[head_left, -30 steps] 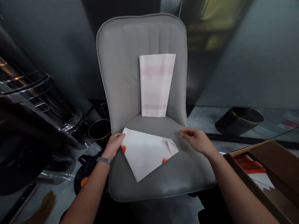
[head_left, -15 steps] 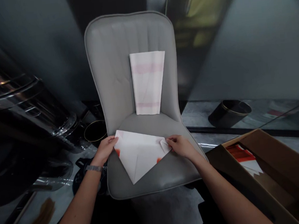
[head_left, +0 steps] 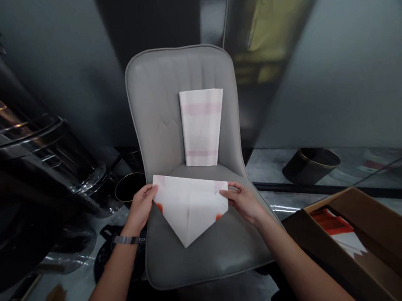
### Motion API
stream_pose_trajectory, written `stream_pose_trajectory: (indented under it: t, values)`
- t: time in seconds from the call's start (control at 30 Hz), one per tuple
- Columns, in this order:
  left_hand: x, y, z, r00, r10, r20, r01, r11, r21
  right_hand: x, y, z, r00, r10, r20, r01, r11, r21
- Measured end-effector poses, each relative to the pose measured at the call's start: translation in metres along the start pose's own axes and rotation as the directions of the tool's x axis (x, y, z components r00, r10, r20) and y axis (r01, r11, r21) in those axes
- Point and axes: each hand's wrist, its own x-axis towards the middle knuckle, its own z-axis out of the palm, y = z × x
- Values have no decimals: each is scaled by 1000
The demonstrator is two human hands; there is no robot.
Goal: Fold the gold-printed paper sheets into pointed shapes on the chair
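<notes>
A white folded paper (head_left: 188, 207) with small orange-red patches near its sides spans my two hands above the seat of a grey chair (head_left: 210, 268). Its lower edge comes to a point towards me, and a crease runs up its middle. My left hand (head_left: 141, 205) pinches the upper left corner, thumb on top. At the upper right corner, my right hand (head_left: 243, 201) grips the paper between thumb and fingers. Behind it, a white folded paper piece (head_left: 202, 127) with pale pink bands leans upright against the chair's backrest.
An open cardboard box (head_left: 387, 219) at the right contains red-and-white papers (head_left: 343, 239). Left of the chair stand a dark round bin (head_left: 129, 186) and a large shiny metal cylinder (head_left: 65, 156). A reflective wall (head_left: 337, 75) rises behind.
The paper's right corner, earlier bent over in a small flap, now lies flat under my right thumb. My view has tilted up slightly, so the chair appears lower.
</notes>
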Motion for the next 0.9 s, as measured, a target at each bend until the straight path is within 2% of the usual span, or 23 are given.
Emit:
stream_pose_trajectory:
  t: [0.13,0.2,0.27,0.33,0.4,0.5,0.6,0.67,0.73,0.83,0.9]
  values:
    - [-1,-5,-3,997,-81,16,80,995,52,3,-2,-5,1000,16,-26,-17,999,-34]
    - [-3,-8,-7,992,-117,42,113,990,82,6,1,-12,998,-8,-65,0,992,-127]
    - [-4,-12,-10,985,-138,101,121,981,153,10,5,-19,993,-82,-80,57,960,-273]
    - [-4,-17,-11,971,-141,192,86,960,265,12,10,-27,990,-135,-37,106,894,-435]
    - [-4,-21,-12,951,-137,276,30,933,360,12,13,-36,991,-131,26,125,840,-529]
    - [-2,-23,-16,936,-149,318,10,916,401,9,13,-49,992,-48,120,99,876,-473]
    - [0,-22,-23,919,-207,334,91,939,332,4,9,-60,970,18,243,80,918,-389]
    - [2,-21,-29,879,-265,397,171,951,257,2,6,-65,953,38,300,81,923,-376]
    - [4,-21,-36,814,-307,494,226,949,219,1,3,-68,939,66,339,64,931,-359]
    - [10,-26,-45,717,-340,608,257,941,222,1,-3,-72,907,126,402,23,938,-345]
    - [15,-30,-50,680,-345,648,274,938,212,1,-6,-75,885,166,436,-5,938,-347]
